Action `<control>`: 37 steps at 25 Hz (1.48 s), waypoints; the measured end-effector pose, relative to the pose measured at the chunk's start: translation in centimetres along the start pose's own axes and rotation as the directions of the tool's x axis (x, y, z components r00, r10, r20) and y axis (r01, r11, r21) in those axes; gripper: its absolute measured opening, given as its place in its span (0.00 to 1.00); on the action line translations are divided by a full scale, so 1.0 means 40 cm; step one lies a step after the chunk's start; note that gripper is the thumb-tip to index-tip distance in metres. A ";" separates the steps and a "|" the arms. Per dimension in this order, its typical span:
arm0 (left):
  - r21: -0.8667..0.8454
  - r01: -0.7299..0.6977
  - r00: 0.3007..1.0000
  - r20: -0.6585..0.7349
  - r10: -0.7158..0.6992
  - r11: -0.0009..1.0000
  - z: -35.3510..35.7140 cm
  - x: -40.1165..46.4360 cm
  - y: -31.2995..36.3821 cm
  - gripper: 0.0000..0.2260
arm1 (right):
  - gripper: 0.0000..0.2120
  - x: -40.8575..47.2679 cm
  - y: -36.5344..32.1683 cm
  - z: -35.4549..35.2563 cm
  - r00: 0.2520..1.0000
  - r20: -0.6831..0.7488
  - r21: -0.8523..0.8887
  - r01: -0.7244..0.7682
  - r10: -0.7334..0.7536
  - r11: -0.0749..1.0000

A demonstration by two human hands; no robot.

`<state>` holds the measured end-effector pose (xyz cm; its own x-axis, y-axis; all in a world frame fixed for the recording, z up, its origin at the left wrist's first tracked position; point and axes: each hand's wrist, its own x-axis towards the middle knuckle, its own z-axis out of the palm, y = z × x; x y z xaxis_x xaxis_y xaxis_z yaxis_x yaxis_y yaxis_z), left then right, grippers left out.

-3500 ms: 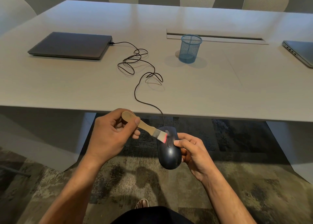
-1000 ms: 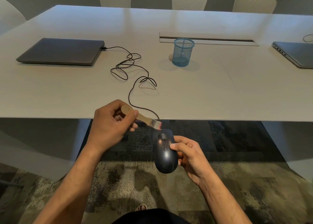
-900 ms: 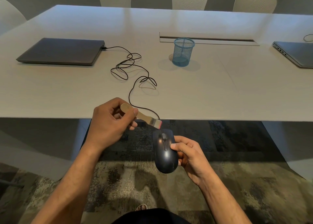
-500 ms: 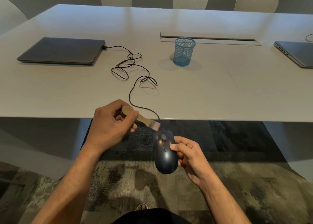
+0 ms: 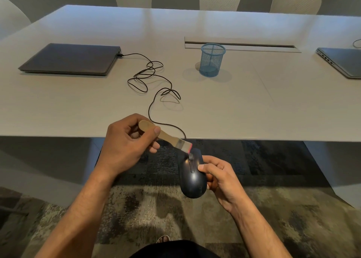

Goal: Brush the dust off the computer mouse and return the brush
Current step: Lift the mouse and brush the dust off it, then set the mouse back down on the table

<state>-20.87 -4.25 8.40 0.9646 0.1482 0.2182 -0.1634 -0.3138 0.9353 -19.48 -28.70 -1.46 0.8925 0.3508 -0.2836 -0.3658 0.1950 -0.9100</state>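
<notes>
Both hands were busy: your left hand [image 5: 127, 146] gripped the brush [image 5: 166, 137], your right hand [image 5: 218, 176] held the mouse [image 5: 192, 179]; brushing was underway, the brush's return to the desk [image 5: 254, 101] remained.

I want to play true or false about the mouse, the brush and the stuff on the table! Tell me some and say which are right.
1. The left hand holds the brush by its wooden handle. True.
2. The mouse is lying on the table. False: the right hand holds it in the air, below the table's near edge.
3. The brush's bristles are at the front end of the mouse, by the scroll wheel. True.
4. The blue mesh cup has tipped over. False: it stands upright on the table.
5. The mouse's cable runs to the closed laptop on the left. True.
</notes>
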 end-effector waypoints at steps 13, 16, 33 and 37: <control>-0.169 0.040 0.968 -0.237 -0.080 0.985 -0.033 0.027 -0.039 0.06 | 0.09 0.037 -0.068 0.011 0.999 -0.045 -0.004 0.025 -0.025 1.000; -0.279 0.057 0.934 -0.324 -0.150 0.959 -0.039 0.047 -0.045 0.01 | 0.11 0.066 -0.107 0.019 0.996 -0.066 -0.050 0.051 -0.054 0.997; -0.387 0.078 0.904 -0.361 -0.228 0.919 -0.077 0.145 -0.095 0.01 | 0.03 0.377 -0.293 0.086 0.967 -0.241 -0.253 0.023 -0.086 0.967; -0.372 0.083 0.906 -0.359 -0.226 0.925 -0.089 0.165 -0.103 0.01 | 0.03 0.440 -0.319 0.105 0.957 -0.285 -0.235 -0.019 -0.051 0.972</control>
<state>-14.57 1.38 6.99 0.8363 0.5414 0.0865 -0.1479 0.0708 0.9865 -0.23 -21.16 6.44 0.9480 0.0648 -0.3115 -0.3100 -0.0325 -0.9502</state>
